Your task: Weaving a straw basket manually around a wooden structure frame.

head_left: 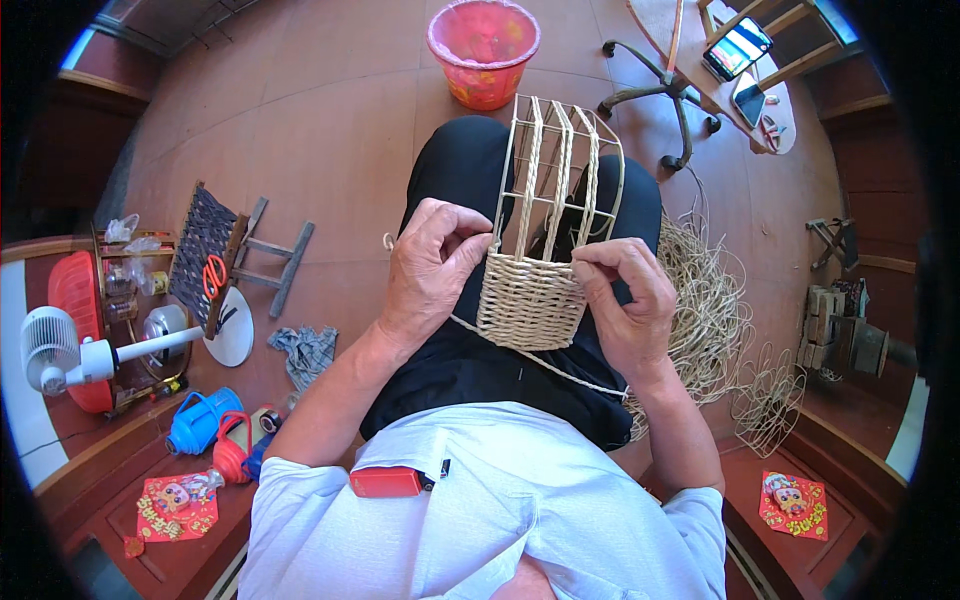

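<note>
A half-woven basket [530, 305] rests on my lap between my knees. Pale twisted cord is woven tightly round its near part, while the far part is a bare wire frame [618, 180] with several cord-wrapped ribs. My left hand [432, 268] pinches the left edge at the top row of weave. At the right end of that row, the thumb and forefinger of my right hand [632, 300] are closed on the edge; whether they hold a loose strand there is hidden. A length of cord [560, 372] runs across my lap, below the basket, toward the right.
A heap of loose cord [700, 300] lies on the floor to my right. Ahead stands a red bucket [483, 70], with a wheeled chair base [672, 90] beyond. On the left are a woven-seat stool [205, 245] with orange scissors [214, 276], a white fan [60, 350] and a blue flask [203, 420].
</note>
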Tool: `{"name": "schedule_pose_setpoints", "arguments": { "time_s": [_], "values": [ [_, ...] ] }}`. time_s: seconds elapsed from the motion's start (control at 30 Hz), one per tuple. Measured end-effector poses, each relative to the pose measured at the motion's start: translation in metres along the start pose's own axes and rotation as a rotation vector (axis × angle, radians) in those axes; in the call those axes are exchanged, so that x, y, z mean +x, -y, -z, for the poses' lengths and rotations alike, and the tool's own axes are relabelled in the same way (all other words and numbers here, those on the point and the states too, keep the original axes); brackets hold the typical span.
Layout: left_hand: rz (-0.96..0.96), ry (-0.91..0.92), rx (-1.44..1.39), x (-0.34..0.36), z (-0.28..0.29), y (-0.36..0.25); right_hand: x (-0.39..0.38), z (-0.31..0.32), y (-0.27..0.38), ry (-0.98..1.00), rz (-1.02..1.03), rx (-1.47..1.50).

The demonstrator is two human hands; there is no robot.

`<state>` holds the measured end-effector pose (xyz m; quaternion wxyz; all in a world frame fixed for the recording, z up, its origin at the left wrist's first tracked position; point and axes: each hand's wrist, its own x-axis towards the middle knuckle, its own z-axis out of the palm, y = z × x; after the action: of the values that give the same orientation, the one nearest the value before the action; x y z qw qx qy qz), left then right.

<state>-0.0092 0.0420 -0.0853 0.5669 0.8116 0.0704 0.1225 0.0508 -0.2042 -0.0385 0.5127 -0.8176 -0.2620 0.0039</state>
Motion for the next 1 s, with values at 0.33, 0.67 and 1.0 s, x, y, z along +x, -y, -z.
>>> {"name": "schedule_pose_setpoints", "arguments": {
  "time_s": [0.33, 0.67, 1.0],
  "values": [
    [0.373, 0.157, -0.544, -0.01, -0.001, 0.002, -0.01, 0.009, -0.005, -0.06, -0.005, -0.065],
    [0.307, 0.047, -0.603, -0.01, -0.014, -0.01, -0.002, 0.002, -0.003, -0.072, 0.08, -0.086],
    [0.203, 0.024, -0.351, -0.018, -0.016, -0.012, 0.068, 0.097, -0.146, -0.37, -0.256, -0.397]
  ]
}}
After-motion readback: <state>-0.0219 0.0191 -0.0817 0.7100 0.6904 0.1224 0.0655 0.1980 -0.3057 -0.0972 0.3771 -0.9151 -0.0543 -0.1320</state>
